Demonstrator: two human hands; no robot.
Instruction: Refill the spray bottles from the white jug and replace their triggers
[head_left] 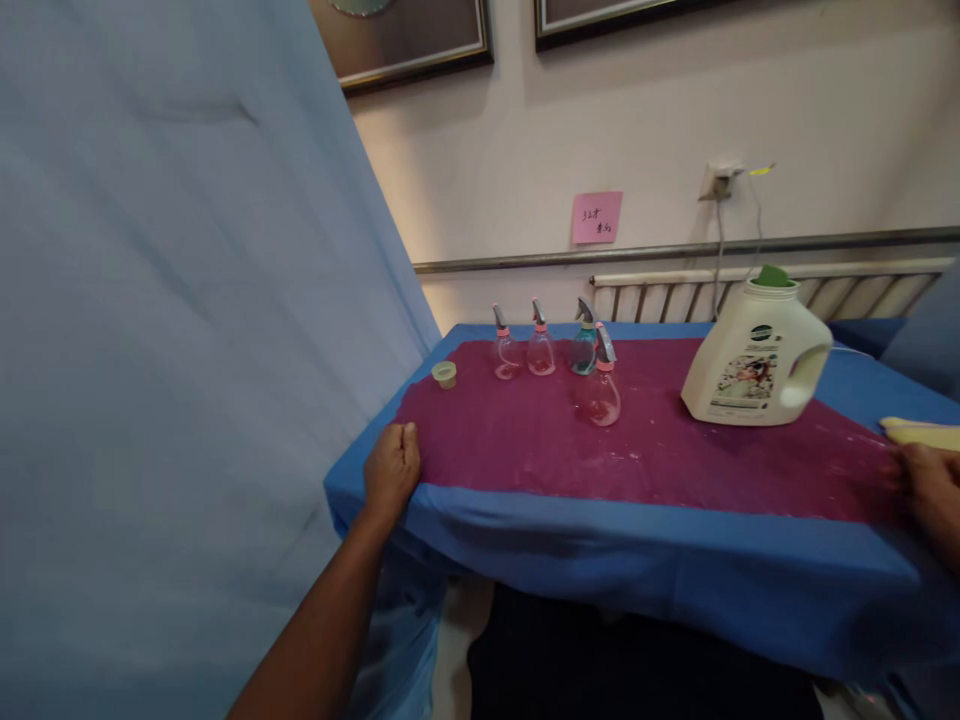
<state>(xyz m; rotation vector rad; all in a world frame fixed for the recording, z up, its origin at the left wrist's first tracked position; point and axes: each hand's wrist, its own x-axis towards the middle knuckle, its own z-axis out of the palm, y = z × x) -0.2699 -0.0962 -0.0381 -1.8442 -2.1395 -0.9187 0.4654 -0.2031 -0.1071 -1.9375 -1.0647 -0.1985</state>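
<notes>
Two hands bracket the purple cloth [675, 460] spread over the blue table cover [637, 560]. My left hand [391, 470] curls closed on its left edge; my right hand [934, 495] is cropped, so I cannot tell its grip. I judge the cloth limp, light and damp-looking, best held by its corners.

Left hand [391, 468] and right hand [934, 490] rest at the purple mat's [637, 450] opposite ends.

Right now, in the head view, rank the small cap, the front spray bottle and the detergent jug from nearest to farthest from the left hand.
1. small cap, just behind the left hand.
2. front spray bottle, mid-table.
3. detergent jug, far right.
</notes>
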